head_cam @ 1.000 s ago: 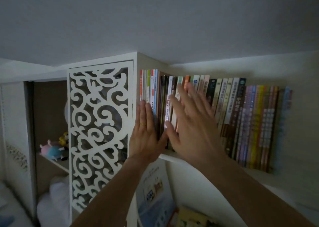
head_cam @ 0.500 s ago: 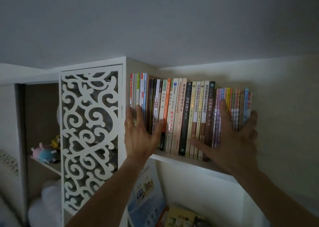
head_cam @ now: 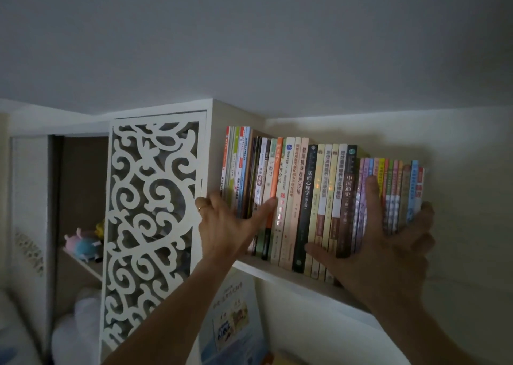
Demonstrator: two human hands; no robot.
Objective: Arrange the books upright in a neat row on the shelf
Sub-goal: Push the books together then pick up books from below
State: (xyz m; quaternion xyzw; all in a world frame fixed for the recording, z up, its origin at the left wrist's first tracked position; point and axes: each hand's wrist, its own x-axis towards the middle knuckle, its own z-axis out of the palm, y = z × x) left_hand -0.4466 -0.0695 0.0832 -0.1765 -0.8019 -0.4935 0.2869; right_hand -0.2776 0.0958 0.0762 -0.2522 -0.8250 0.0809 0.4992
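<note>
A row of books (head_cam: 308,198) stands upright on a white shelf (head_cam: 266,271), spines facing me, packed from the cabinet side on the left to thin colourful volumes at the right end. My left hand (head_cam: 230,223) lies flat against the leftmost spines, fingers spread, a ring on one finger. My right hand (head_cam: 383,242) is spread wide over the right part of the row, thumb near the dark book's foot, fingers wrapping round the last thin books at the right end.
A white cabinet door with cut-out scrollwork (head_cam: 152,226) stands left of the books. Behind it an open compartment holds plush toys (head_cam: 83,244). A large picture book (head_cam: 236,317) stands on the shelf below. The wall (head_cam: 469,198) is right of the row.
My right hand slid from the left-middle of the row to its right end. The leaning right-hand books now stand upright and packed. My left hand stayed against the left end.
</note>
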